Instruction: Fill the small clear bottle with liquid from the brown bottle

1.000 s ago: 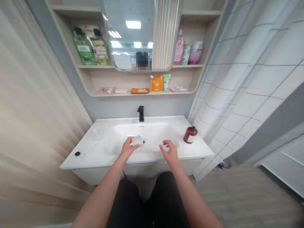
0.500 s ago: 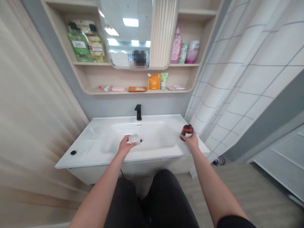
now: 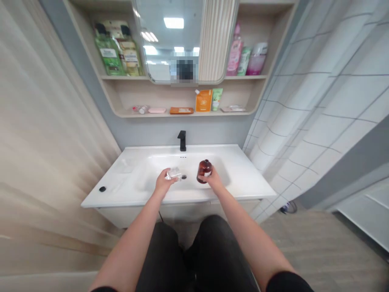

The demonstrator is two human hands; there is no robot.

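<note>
Over the left part of the white sink basin [image 3: 190,164], my left hand [image 3: 164,181] is closed around a small clear container [image 3: 174,173]. My right hand [image 3: 214,178] grips a dark amber bottle [image 3: 204,171] with a white label, held upright above the basin's right part. The bottle's top shows no cap. A small black cap [image 3: 102,189] lies on the counter to the left. Between the two held objects, the drain [image 3: 184,177] is visible. The fingers behind the container and the bottle are partly hidden.
A black faucet [image 3: 182,141] stands behind the basin. Above it, a shelf unit [image 3: 182,115] holds bottles, tubes and packets around a mirror [image 3: 170,40]. Curtains hang left [image 3: 60,101] and right [image 3: 291,93] of the counter.
My right hand has carried the amber bottle left, from the counter's right end to over the basin. My left hand still holds the clear container. The view has shifted slightly.
</note>
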